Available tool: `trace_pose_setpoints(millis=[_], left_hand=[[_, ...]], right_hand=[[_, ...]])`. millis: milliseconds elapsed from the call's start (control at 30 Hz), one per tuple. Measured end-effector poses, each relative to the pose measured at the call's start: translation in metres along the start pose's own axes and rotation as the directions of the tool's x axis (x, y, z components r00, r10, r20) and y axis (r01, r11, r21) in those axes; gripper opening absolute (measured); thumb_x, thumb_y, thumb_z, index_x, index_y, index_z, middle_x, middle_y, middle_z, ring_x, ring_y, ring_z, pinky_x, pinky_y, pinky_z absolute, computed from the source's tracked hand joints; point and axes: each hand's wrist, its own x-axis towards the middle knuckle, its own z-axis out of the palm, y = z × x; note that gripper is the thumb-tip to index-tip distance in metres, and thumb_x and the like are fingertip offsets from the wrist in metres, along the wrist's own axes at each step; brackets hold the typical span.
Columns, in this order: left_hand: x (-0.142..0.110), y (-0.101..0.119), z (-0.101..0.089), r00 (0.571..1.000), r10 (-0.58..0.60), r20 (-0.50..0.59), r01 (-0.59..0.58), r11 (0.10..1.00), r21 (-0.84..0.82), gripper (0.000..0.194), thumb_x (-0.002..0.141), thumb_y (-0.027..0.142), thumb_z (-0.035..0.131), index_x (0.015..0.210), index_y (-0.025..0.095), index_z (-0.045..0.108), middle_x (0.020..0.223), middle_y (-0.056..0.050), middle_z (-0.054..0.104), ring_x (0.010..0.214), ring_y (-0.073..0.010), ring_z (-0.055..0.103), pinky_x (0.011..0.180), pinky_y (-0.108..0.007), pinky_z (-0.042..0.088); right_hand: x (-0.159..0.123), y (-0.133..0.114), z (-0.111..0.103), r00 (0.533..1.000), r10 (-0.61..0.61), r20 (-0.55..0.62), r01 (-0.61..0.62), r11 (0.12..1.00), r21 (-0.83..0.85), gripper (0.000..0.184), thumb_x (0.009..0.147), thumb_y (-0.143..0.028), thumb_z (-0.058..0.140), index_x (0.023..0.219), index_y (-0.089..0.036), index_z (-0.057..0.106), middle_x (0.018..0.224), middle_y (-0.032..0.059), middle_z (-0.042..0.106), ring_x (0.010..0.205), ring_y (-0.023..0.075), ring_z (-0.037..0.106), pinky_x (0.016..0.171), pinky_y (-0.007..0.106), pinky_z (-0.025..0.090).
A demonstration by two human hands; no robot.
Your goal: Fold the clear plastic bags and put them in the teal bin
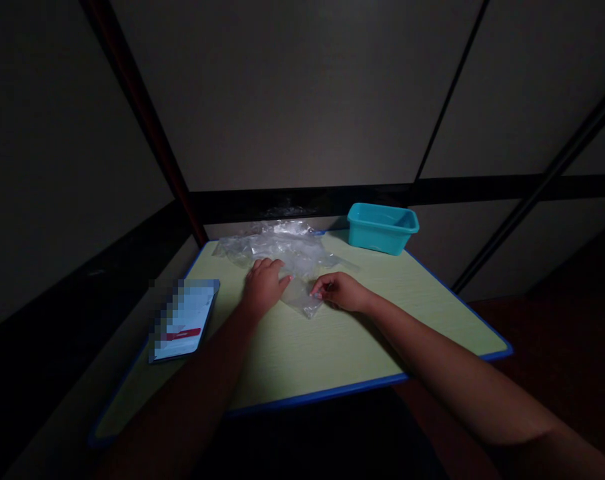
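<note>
Plastic film point(295, 250) is lying crumpled across the far middle of the desk point(332, 353), with a flatter corner extending toward the near edge between the two hands. The left hand point(265, 285) is resting palm down at the near left side of the plastic film, its fingers spreading wide and its thumb pointing toward the right hand point(343, 292). The right hand is holding a narrow pinch, its thumb and fingertips closing on the plastic film near that corner (the other fingers are curling inward). A turquoise tub point(379, 230) is standing upright near the far right corner of the desk, apart from both hands. A phone point(192, 317) is lying at the left side of the desk, beyond the left forearm (its lit screen is facing up, partly pixelated). Blue trim point(327, 395) is bordering the pale green desk.
</note>
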Motion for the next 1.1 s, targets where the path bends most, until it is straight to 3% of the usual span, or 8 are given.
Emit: trace_pose_setpoints(millis=[67,167,233,300,433,600,967,1100], left_hand=[[-0.006,0.006,-0.002,0.993,0.119,0.023,-0.120,0.988,0.099,0.036,0.082,0.037,0.053,0.115,0.022,0.057,0.122,-0.009,0.056,0.123,-0.0253,0.039,0.103,-0.041,0.025],[-0.014,0.010,0.001,0.929,0.267,0.258,-0.314,0.936,0.162,0.041,0.090,0.037,0.037,0.128,0.027,0.045,0.141,-0.003,0.039,0.134,-0.0206,0.024,0.108,-0.049,0.011],[-0.017,0.009,0.005,0.869,0.268,0.415,-0.354,0.924,0.144,0.045,0.092,0.037,0.029,0.137,0.027,0.032,0.147,-0.002,0.026,0.136,-0.0186,0.019,0.107,-0.052,0.009],[-0.018,0.007,0.008,0.839,0.244,0.487,-0.347,0.928,0.133,0.051,0.093,0.040,0.023,0.141,0.025,0.021,0.149,-0.003,0.017,0.137,-0.0178,0.016,0.107,-0.052,0.009],[-0.017,0.005,0.010,0.829,0.224,0.513,-0.333,0.934,0.129,0.061,0.091,0.052,0.019,0.143,0.024,0.011,0.150,-0.004,0.010,0.138,-0.0203,0.011,0.106,-0.055,0.005],[-0.016,0.010,0.006,0.817,0.212,0.536,-0.309,0.946,0.097,0.069,0.086,0.063,0.012,0.144,0.024,0.009,0.150,-0.003,0.008,0.138,-0.0235,0.008,0.104,-0.059,-0.001],[-0.018,0.017,-0.001,0.806,0.199,0.557,-0.292,0.953,0.082,0.078,0.080,0.072,0.015,0.142,0.026,0.019,0.150,-0.004,0.009,0.138,-0.0245,0.004,0.105,-0.057,-0.001],[-0.019,0.018,-0.003,0.807,0.204,0.555,-0.305,0.948,0.094,0.083,0.077,0.075,0.019,0.142,0.025,0.020,0.151,-0.005,0.006,0.138,-0.0262,0.005,0.105,-0.057,-0.002]], right_hand=[[0.001,0.002,0.000,1.000,0.001,0.000,-0.001,1.000,0.006,0.011,0.068,-0.015,0.054,0.073,-0.012,0.063,0.058,-0.0021,0.055,0.049,0.0067,0.044,0.048,0.019,0.034],[0.001,0.005,0.000,0.999,0.050,0.006,-0.050,0.998,0.047,0.011,0.069,-0.014,0.053,0.077,-0.013,0.060,0.056,-0.0043,0.052,0.042,0.0058,0.044,0.041,0.018,0.033],[0.001,0.004,-0.001,0.994,0.108,-0.001,-0.107,0.990,0.096,0.014,0.070,-0.013,0.051,0.082,-0.014,0.057,0.054,-0.0065,0.049,0.036,0.0053,0.042,0.036,0.017,0.031],[0.000,0.002,-0.001,0.987,0.160,-0.005,-0.157,0.974,0.166,0.019,0.070,-0.013,0.050,0.088,-0.015,0.055,0.052,-0.0081,0.048,0.031,0.0048,0.041,0.032,0.016,0.030],[-0.003,-0.005,-0.005,0.973,0.229,0.031,-0.228,0.927,0.298,0.022,0.076,-0.020,0.052,0.098,-0.017,0.052,0.044,-0.0103,0.046,0.027,0.0043,0.036,0.029,0.014,0.028],[-0.005,-0.009,-0.009,0.953,0.272,0.135,-0.303,0.876,0.376,0.037,0.078,-0.029,0.056,0.112,-0.018,0.048,0.037,-0.0120,0.043,0.026,0.0053,0.034,0.029,0.014,0.027],[-0.004,-0.015,-0.018,0.898,0.122,0.423,-0.331,0.820,0.467,0.061,0.077,-0.023,0.060,0.132,-0.022,0.034,0.041,-0.0132,0.041,0.027,0.0045,0.032,0.030,0.013,0.024],[-0.002,-0.011,-0.020,0.887,0.107,0.450,-0.336,0.819,0.466,0.059,0.078,-0.023,0.060,0.131,-0.020,0.036,0.043,-0.0121,0.045,0.027,0.0045,0.032,0.031,0.014,0.030]])
